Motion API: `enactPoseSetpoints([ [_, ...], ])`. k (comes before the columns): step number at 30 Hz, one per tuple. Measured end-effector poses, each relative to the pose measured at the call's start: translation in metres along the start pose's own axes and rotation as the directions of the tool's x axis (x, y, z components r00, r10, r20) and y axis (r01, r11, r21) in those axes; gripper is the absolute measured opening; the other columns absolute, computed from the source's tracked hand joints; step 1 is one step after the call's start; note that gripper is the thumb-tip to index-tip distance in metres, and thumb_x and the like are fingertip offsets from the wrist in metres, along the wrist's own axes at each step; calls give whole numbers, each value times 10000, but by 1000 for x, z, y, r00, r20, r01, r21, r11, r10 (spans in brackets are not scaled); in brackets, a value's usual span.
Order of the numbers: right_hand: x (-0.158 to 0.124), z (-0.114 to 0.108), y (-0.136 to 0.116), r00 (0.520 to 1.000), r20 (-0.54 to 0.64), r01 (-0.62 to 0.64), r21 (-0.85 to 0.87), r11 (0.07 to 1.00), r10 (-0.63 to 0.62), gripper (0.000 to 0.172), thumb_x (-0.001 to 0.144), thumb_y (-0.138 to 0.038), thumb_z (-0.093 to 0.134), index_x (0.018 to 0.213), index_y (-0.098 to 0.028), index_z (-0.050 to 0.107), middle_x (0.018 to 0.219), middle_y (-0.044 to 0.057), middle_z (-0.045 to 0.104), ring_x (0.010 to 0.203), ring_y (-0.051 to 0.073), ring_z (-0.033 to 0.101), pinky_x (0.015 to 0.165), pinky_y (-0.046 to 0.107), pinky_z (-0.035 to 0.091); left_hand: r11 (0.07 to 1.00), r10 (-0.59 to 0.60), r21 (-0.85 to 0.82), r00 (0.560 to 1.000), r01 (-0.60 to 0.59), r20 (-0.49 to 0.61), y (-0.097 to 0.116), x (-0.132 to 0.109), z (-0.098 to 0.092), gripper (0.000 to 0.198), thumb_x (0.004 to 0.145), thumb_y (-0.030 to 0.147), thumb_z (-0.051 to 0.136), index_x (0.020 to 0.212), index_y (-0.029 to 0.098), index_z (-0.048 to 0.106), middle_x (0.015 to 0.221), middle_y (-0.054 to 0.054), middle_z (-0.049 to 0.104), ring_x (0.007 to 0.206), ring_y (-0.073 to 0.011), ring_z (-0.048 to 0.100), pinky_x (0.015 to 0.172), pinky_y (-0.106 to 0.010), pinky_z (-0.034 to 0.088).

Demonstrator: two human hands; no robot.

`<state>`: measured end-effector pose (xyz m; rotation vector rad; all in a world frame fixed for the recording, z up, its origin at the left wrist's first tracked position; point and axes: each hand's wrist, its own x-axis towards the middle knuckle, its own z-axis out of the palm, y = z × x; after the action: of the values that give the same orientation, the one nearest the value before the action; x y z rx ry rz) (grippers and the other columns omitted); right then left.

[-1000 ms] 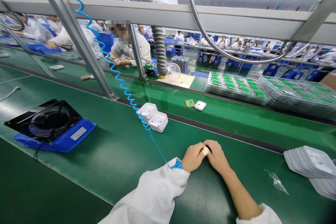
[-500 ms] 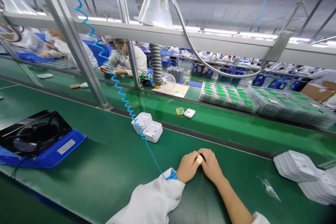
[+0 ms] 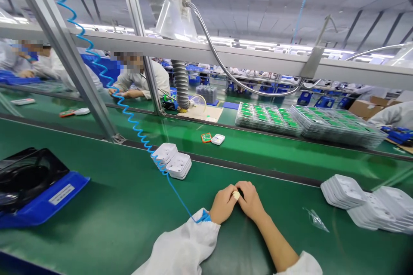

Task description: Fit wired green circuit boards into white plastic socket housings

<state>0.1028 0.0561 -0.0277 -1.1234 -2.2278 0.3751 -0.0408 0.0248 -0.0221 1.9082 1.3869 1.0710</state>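
My left hand [image 3: 223,203] and my right hand [image 3: 250,200] rest together on the green work surface [image 3: 129,223], their fingertips meeting. Both hands are curled closed with the knuckles upward. A small pale yellow cover or piece [image 3: 236,195] shows at the thumbs; I cannot make out whether it is worn or held. The fingers hide whatever lies beneath them. Around my left wrist is a blue band [image 3: 204,216] joined to a coiled blue cord [image 3: 135,126]. Beyond my left hand stand stacked white plastic housings [image 3: 179,165].
More white housing stacks [image 3: 343,190] stand at right, near a clear plastic bag [image 3: 316,220]. A black fan on a blue base [image 3: 60,200] is at left. On the green belt lie an orange-edged circuit board [image 3: 206,138] and a white housing [image 3: 218,139]. Trays of green boards [image 3: 267,117] sit behind; a co-worker [image 3: 142,78] sits opposite.
The camera view has turned slightly to the right, so most things sit farther left in the picture. My hands stay together in the same pose.
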Motion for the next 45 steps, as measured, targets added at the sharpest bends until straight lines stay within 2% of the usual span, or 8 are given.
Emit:
enactPoseSetpoints([
  [8, 0, 1, 3, 1000, 18, -16, 1, 1000, 16, 118, 881, -293, 446, 861, -215, 532, 882, 20, 591, 802, 180, 481, 732, 314, 356, 999, 24, -34, 999, -23, 29, 0, 0, -1, 200, 871, 273, 374, 848, 184, 552, 813, -15, 613, 733, -150, 555, 698, -260, 396],
  [14, 0, -1, -1, 999, 27, -33, -5, 999, 33, 111, 883, -295, 461, 874, -213, 535, 899, 18, 587, 833, 183, 467, 746, 313, 341, 1000, 3, -8, 999, -3, 42, 1, 2, -1, 206, 871, 293, 364, 782, 184, 514, 754, -4, 586, 689, -145, 533, 661, -250, 378],
  [25, 1, -3, 0, 998, 29, -58, -5, 998, 58, 90, 866, -276, 492, 881, -203, 542, 927, 20, 583, 860, 175, 448, 753, 305, 320, 1000, -4, -18, 994, 6, 107, -1, 4, -3, 295, 895, 398, 341, 848, 183, 537, 776, -9, 592, 702, -150, 536, 679, -251, 381],
  [37, 2, 2, 4, 998, 1, -68, -15, 998, 68, 102, 855, -302, 509, 853, -202, 529, 898, 14, 571, 841, 166, 432, 737, 300, 306, 999, -44, 20, 990, 42, 133, 1, 6, -4, 318, 890, 435, 339, 818, 188, 526, 737, 0, 571, 670, -149, 518, 661, -255, 389],
  [42, 2, 1, 4, 997, -3, -73, -15, 997, 73, 89, 847, -292, 518, 839, -204, 519, 901, 8, 569, 835, 162, 429, 733, 295, 309, 1000, -13, -25, 989, 17, 147, -1, 7, -4, 270, 891, 393, 355, 941, 202, 540, 880, -15, 618, 783, -159, 563, 736, -262, 411],
  [45, 2, 1, 4, 997, 4, -71, 1, 997, 71, 80, 850, -284, 513, 833, -206, 515, 894, 2, 569, 833, 161, 431, 731, 293, 309, 999, 6, -38, 988, 0, 153, -1, 7, -4, 255, 896, 373, 359, 936, 204, 546, 899, -15, 622, 816, -157, 570, 757, -258, 410],
])
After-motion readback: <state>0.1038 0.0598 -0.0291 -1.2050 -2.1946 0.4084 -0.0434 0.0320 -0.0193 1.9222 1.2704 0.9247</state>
